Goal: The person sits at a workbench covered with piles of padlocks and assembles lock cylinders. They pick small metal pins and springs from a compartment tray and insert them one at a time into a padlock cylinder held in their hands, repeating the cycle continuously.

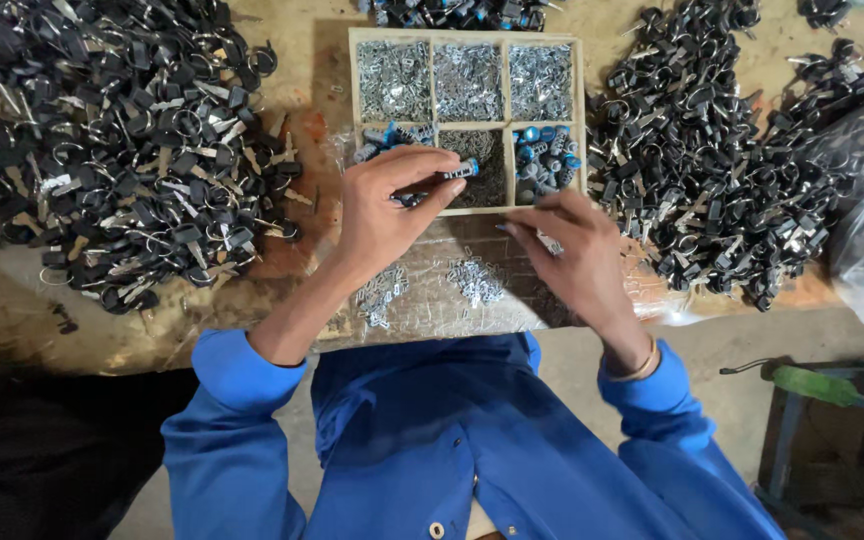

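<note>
Pinching a small blue-capped cylinder (460, 169) in the left hand (384, 212) above the wooden tray (468, 37), right hand (574, 252) clamped on a metal clip (550, 241), either slippery piece could tumble into the wrong compartment.

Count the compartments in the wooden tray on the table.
6 in the wooden tray: three across the top row holding small silver parts, three across the bottom row, partly covered by the left hand.
</note>
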